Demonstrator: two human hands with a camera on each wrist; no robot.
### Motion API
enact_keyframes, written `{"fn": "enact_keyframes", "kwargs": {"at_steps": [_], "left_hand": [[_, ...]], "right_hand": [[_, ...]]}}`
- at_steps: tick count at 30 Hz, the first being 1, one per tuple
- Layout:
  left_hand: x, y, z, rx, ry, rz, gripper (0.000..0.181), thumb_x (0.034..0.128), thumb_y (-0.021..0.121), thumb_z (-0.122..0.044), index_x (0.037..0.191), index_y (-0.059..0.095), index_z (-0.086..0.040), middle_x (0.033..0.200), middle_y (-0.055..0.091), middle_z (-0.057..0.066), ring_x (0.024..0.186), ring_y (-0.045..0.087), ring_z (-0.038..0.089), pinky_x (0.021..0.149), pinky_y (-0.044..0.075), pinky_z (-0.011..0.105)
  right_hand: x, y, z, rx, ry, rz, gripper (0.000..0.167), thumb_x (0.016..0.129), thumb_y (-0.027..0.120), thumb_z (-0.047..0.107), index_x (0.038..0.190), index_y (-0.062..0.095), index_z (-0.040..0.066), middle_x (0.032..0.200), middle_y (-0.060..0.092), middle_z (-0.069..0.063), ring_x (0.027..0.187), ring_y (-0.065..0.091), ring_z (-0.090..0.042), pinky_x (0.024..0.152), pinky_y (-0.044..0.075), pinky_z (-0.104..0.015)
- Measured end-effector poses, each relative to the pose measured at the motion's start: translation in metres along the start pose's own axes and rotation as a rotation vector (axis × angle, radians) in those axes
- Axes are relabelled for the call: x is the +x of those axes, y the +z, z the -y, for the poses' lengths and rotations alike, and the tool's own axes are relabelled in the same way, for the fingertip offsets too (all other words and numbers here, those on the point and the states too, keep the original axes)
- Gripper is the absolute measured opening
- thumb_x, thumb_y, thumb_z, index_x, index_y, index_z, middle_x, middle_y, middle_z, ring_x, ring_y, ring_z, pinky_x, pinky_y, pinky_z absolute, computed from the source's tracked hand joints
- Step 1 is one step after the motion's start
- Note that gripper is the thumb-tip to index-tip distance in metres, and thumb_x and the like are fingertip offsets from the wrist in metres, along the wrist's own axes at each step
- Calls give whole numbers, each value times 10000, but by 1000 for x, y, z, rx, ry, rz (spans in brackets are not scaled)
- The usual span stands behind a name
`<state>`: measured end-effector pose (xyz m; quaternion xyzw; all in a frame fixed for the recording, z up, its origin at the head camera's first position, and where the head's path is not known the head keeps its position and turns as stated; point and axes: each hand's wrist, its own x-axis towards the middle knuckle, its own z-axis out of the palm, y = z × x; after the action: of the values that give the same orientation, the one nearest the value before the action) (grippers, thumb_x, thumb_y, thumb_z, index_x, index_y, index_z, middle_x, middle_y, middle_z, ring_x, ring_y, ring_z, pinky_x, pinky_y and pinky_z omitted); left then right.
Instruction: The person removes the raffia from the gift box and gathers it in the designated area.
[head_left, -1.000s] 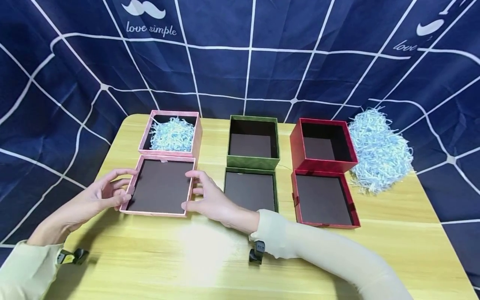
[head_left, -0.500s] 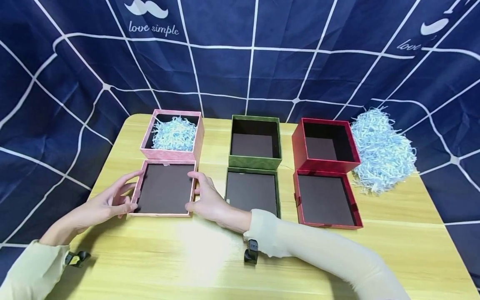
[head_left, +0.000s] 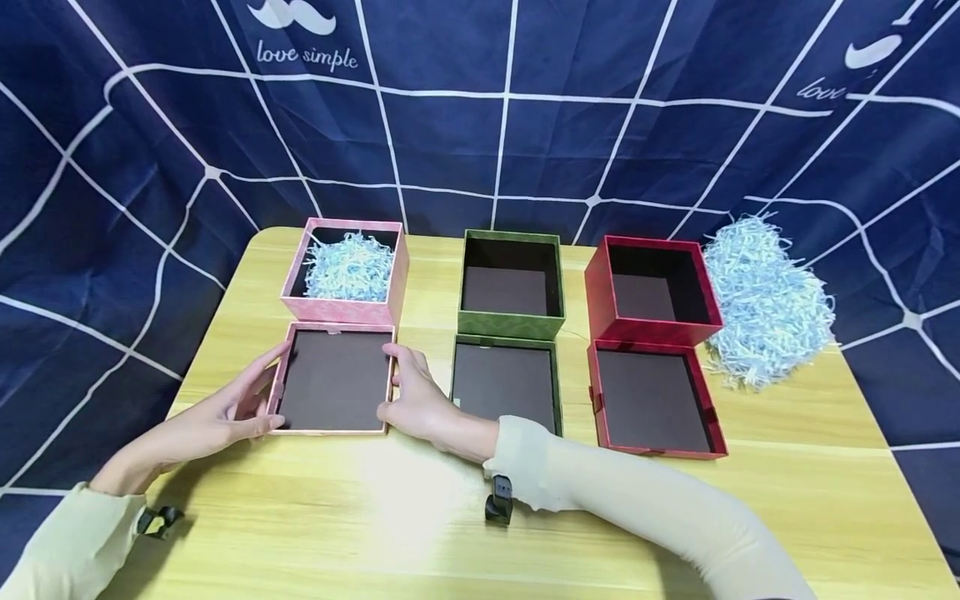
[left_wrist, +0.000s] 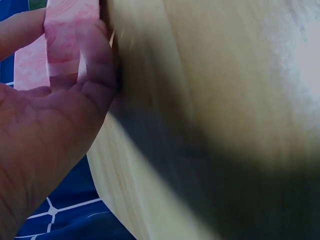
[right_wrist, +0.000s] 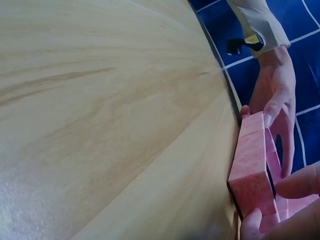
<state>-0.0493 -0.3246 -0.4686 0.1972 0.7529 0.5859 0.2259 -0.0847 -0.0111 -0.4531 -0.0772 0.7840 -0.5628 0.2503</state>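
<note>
A shallow pink box lid (head_left: pixel 335 383) lies on the table with its dark inside facing up. My left hand (head_left: pixel 195 429) holds its left side, thumb at the near corner and fingers along the edge. On the opposite side, my right hand (head_left: pixel 423 404) grips the edge, one finger over the rim and the thumb at the near right corner. Right behind the lid stands the pink box (head_left: pixel 341 310), holding light blue shredded paper (head_left: pixel 350 268). In the right wrist view, both hands are at the pink lid (right_wrist: pixel 250 165).
A green box (head_left: pixel 510 324) stands in the middle, its upturned lid (head_left: pixel 504 383) in front. To the right are a red box (head_left: pixel 600 283) and its red lid (head_left: pixel 652 400). A heap of blue shredded paper (head_left: pixel 765 308) lies at the far right. Dark blue cloth (head_left: pixel 450 150) borders the table.
The pink lid has shifted slightly right and now sits squarer in front of the pink box. Both hands have moved with it, and the left fingers look straighter.
</note>
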Motion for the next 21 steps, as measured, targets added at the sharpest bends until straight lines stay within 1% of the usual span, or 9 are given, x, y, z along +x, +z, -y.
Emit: {"fn": "enact_keyframes", "kwargs": {"at_steps": [3,6,10,12,14,16,17,19,21], "left_hand": [[1,1,1,23,1,-24,994,1044,660,65,1765,9,-143,1757,-21,335,1474,318,-92,1031,435,142],[2,1,3,28,16,-38,996,1033,665,81,1763,21,-129,1759,-1,329,1474,338,-76,1041,432,139],[2,1,4,17,35,-54,1005,1025,676,83,1764,29,-131,1768,-7,310,1496,322,-61,1063,414,134],[2,1,4,20,36,-72,1018,1022,686,77,1765,26,-142,1764,26,317,1472,382,-30,1044,441,148],[2,2,4,25,24,-96,1041,1018,697,66,1766,9,-161,1761,50,322,1445,423,-18,1030,453,154],[2,2,4,31,5,-123,1066,1012,707,59,1764,-12,-174,1754,79,332,1368,505,14,973,499,179],[3,2,4,34,-5,-135,1075,1010,709,56,1761,-26,-172,1749,85,342,1299,557,32,929,524,193],[4,2,4,34,-26,-156,1095,1005,714,52,1757,-48,-177,1749,74,347,1135,635,83,820,571,237],[5,2,3,33,-41,-174,1106,1001,717,52,1753,-60,-180,1751,60,346,942,649,165,704,589,302]], "right_hand": [[2,-1,0,-1,0,9,934,807,665,-178,1653,385,103,1634,335,-131,1366,508,-301,995,491,-345],[4,-1,0,4,4,13,951,804,667,-186,1659,376,111,1639,325,-133,1362,507,-303,967,497,-338],[5,-1,-1,19,-1,-3,967,773,690,-197,1641,405,119,1622,345,-118,1362,523,-313,954,511,-338],[5,-1,-1,19,-4,-7,968,769,705,-184,1637,414,127,1626,345,-108,1367,525,-313,953,512,-336],[5,-1,-2,20,-3,-10,968,771,729,-156,1638,416,140,1635,339,-96,1374,520,-304,929,522,-341],[5,-1,-1,15,-1,-8,971,781,765,-110,1646,410,153,1646,329,-87,1387,510,-294,934,520,-337],[5,-1,-1,12,-3,-6,973,785,785,-82,1648,406,159,1649,324,-88,1393,506,-292,939,519,-338],[5,-2,0,10,-9,-7,982,791,828,-32,1653,401,167,1649,321,-92,1413,495,-295,961,511,-338],[4,-2,0,16,-20,-6,989,795,860,2,1655,398,165,1648,315,-101,1436,479,-305,982,520,-345]]}}
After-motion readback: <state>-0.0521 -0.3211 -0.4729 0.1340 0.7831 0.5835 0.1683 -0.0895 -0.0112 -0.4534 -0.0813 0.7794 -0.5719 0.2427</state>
